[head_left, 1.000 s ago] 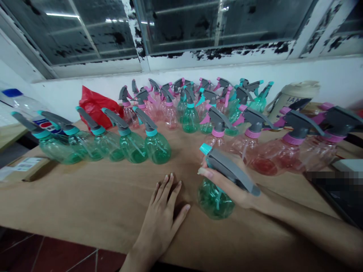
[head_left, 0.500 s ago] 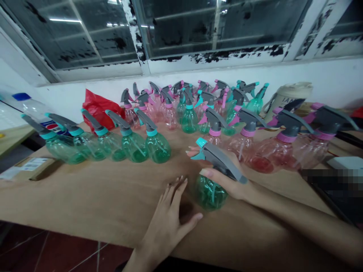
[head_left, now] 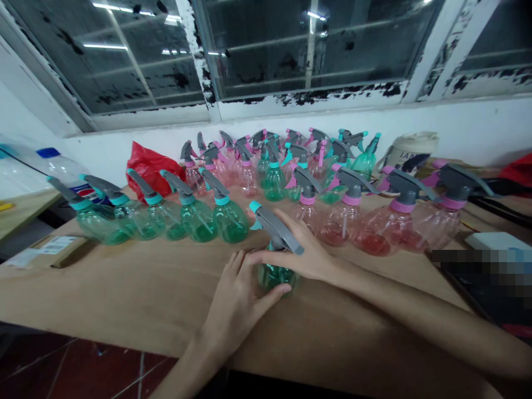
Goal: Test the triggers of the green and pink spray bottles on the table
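- Left hand (head_left: 239, 293): reaches up and inward from the lower edge, back of the hand showing. Its fingers bend round the left side of the held bottle (head_left: 271, 272), close together, the tips hidden; the thumb is stretched apart from them, across the bottle's near side.
- Held bottle: between both hands at mid-table, green and see-through, grey spray head (head_left: 277, 226) on top with its turquoise nozzle toward the left. Whether its base touches the table (head_left: 145, 288) cannot be told.
- Right hand (head_left: 310, 256): comes in from the right, forearm slanting across the table. It grips the bottle just under the spray head, thumb laid across the near side and reaching the left fingers; its other fingers go behind, mostly hidden.
- Soda bottle (head_left: 60, 162): far left, clear, blue-capped, partly behind the green row.
- Green row (head_left: 230, 224): five spray bottles left of the hands, turquoise collars, thin tubes inside. The green looks deeper near the bases; liquid or plastic, I cannot say.
- Back group (head_left: 274, 183): pink and green spray bottles crowded near the wall, contents unclear.
- Pink row (head_left: 380, 233): four spray bottles right of the hands, pink collars, tubes inside, redder at the bases.
- Canvas bag (head_left: 415, 149): behind the pink row, lettered, inside hidden.
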### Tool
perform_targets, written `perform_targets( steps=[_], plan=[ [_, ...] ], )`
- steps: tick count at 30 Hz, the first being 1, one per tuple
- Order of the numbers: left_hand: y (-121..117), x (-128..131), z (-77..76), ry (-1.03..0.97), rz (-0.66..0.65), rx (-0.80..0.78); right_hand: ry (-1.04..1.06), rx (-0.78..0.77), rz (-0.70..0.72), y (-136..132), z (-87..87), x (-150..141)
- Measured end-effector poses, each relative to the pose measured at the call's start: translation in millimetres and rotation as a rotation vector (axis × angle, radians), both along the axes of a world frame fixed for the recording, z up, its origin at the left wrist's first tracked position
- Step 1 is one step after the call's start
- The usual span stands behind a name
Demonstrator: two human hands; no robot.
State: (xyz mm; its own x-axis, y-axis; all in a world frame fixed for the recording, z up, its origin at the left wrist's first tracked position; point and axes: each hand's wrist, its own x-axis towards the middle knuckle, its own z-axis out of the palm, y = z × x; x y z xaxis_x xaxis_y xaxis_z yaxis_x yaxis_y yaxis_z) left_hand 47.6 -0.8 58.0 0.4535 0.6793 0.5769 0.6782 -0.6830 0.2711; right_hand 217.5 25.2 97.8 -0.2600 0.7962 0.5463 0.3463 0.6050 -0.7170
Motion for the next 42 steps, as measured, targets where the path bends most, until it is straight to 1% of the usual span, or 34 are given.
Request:
perform_targets(
  steps=[2,4,5,7,10,13,15,16,19,23,27,30,32,34,36,38,41,42],
  plan=[
    [8.7,-2.8,5.0,0.053,-0.044,0.009,-0.136,0.029,-0.018,-0.8,7.1,10.7],
    [19.4,-5.1,8.6,0.089,-0.027,0.035,-0.266,0.053,-0.073,-4.1,18.3,24.7],
    [25.2,-6.0,9.9,0.102,0.001,0.049,-0.311,0.068,-0.125,-6.2,25.2,32.1],
    [37.0,-6.8,12.0,0.144,0.052,0.074,-0.354,0.15,-0.22,-9.2,40.1,46.3],
    [53.6,-5.3,15.1,0.226,0.108,0.095,-0.435,0.328,-0.426,-4.2,58.3,62.9],
    [66.5,-1.1,18.7,0.279,0.161,0.108,-0.579,0.464,-0.639,15.5,63.1,71.5],
    [72.4,1.9,20.4,0.295,0.206,0.117,-0.673,0.513,-0.734,32.1,59.6,72.9],
    [74.7,3.4,20.9,0.304,0.23,0.122,-0.717,0.514,-0.75,39.7,57.0,72.5],
    [79.8,6.9,21.4,0.333,0.282,0.137,-0.815,0.476,-0.768,54.3,50.2,68.3],
    [86.6,9.2,20.2,0.332,0.293,0.189,-0.894,0.45,-0.79,56.6,48.4,62.7],
    [94.6,8.2,17.9,0.322,0.28,0.218,-0.871,0.467,-0.726,56.6,48.5,63.2],
    [94.9,7.5,19.0,0.32,0.285,0.222,-0.851,0.494,-0.691,59.0,47.7,65.1],
    [88.6,7.4,22.0,0.304,0.291,0.223,-0.853,0.484,-0.666,59.1,47.6,65.6],
    [76.8,7.1,25.6,0.268,0.279,0.226,-0.846,0.458,-0.636,56.1,48.2,65.0],
    [61.2,6.8,27.7,0.22,0.238,0.223,-0.828,0.441,-0.6,49.2,49.4,63.5],
    [44.7,7.4,26.7,0.168,0.164,0.193,-0.814,0.446,-0.574,38.4,50.8,61.3],
    [23.4,12.8,19.3,0.105,0.018,0.009,-0.789,0.452,-0.546,17.0,52.6,57.6],
    [17.6,16.1,16.1,0.094,-0.008,-0.064,-0.775,0.448,-0.538,9.1,53.0,56.3]
  ],
)
